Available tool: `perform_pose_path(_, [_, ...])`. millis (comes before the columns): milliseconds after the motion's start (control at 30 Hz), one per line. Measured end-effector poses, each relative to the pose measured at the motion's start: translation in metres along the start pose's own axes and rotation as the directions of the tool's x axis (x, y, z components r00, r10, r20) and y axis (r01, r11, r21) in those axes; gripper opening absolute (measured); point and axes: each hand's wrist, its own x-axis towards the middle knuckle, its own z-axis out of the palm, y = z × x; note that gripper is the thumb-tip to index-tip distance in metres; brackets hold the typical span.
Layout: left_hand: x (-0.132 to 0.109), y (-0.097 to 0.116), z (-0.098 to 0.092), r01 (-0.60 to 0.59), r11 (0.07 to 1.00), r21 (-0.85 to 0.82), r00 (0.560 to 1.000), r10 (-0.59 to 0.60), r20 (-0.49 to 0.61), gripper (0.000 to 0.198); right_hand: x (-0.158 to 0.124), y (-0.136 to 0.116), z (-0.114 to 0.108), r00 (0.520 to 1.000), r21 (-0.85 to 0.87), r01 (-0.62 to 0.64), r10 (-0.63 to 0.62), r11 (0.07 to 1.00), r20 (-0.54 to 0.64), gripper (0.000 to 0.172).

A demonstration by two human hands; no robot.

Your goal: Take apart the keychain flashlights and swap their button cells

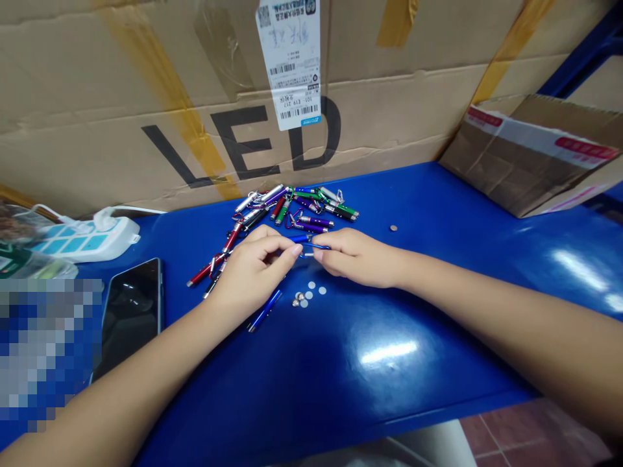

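Above the middle of the table, my left hand (257,263) is closed, thumb against fingers, on a slim blue keychain flashlight (300,239), most of which it hides. My right hand (357,256) pinches a blue carabiner clip (318,246), whose far end reaches my left fingertips. Whether clip and flashlight are joined cannot be seen. Below my left wrist lies a blue metal tube (265,311). Small pale discs (312,285) and a few shiny button cells (296,302) lie just below the hands. Behind them is a pile of colored keychain flashlights (311,220), several with carabiners.
A smartphone (131,305) and a white power strip (92,237) are at the left of the blue table (438,337). A large carton (389,97) stands along the back. An open cardboard box (525,155) sits back right, and a small round cell (394,228) lies alone.
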Motion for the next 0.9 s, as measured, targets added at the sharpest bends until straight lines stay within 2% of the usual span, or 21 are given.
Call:
perform_pose_path(67, [0.0, 0.001, 0.0, -0.009, 1.0, 0.024, 1.0, 0.009, -0.005, 0.022, -0.001, -0.001, 0.0, 1.0, -0.228, 0.001, -0.007, 0.974, -0.025, 0.023])
perform_pose_path(100, [-0.001, 0.002, 0.0, -0.016, 0.999, 0.035, 1.0, 0.016, -0.006, 0.022, -0.002, -0.002, 0.0, 0.999, -0.37, -0.004, -0.011, 0.929, -0.037, 0.023])
perform_pose_path(200, [-0.001, 0.005, 0.0, -0.023, 0.999, 0.04, 1.0, 0.023, -0.004, 0.021, -0.003, -0.006, 0.002, 0.998, -0.714, -0.005, -0.036, 0.7, -0.042, 0.031])
perform_pose_path(267, [-0.001, 0.006, 0.001, -0.011, 1.0, 0.027, 1.0, 0.011, -0.001, 0.021, -0.002, -0.008, 0.003, 0.998, -0.812, 0.011, -0.057, 0.584, -0.027, 0.035])
perform_pose_path(333, [-0.001, 0.006, 0.003, 0.003, 1.0, 0.008, 1.0, -0.003, 0.001, 0.022, 0.0, -0.009, 0.004, 0.998, -0.842, 0.019, -0.065, 0.539, -0.019, 0.036])
perform_pose_path(467, [-0.001, 0.005, 0.004, 0.041, 0.997, -0.071, 0.999, -0.039, 0.029, 0.026, 0.001, -0.012, 0.003, 0.998, -0.838, -0.015, -0.038, 0.545, -0.043, 0.033])
perform_pose_path(567, [-0.003, 0.003, 0.0, 0.058, 0.992, -0.114, 0.998, -0.056, 0.019, 0.03, 0.0, -0.012, -0.002, 0.993, -0.819, -0.108, 0.033, 0.563, -0.109, 0.032])
perform_pose_path(733, [-0.006, -0.002, -0.006, 0.036, 0.978, -0.205, 0.999, -0.039, -0.014, 0.026, 0.001, -0.006, -0.01, 0.962, -0.77, -0.272, 0.18, 0.577, -0.205, 0.033])
perform_pose_path(900, [-0.009, -0.004, -0.003, 0.107, 0.949, -0.298, 0.994, -0.094, 0.056, 0.016, 0.002, -0.003, -0.008, 0.962, -0.727, -0.271, 0.209, 0.631, -0.177, 0.032])
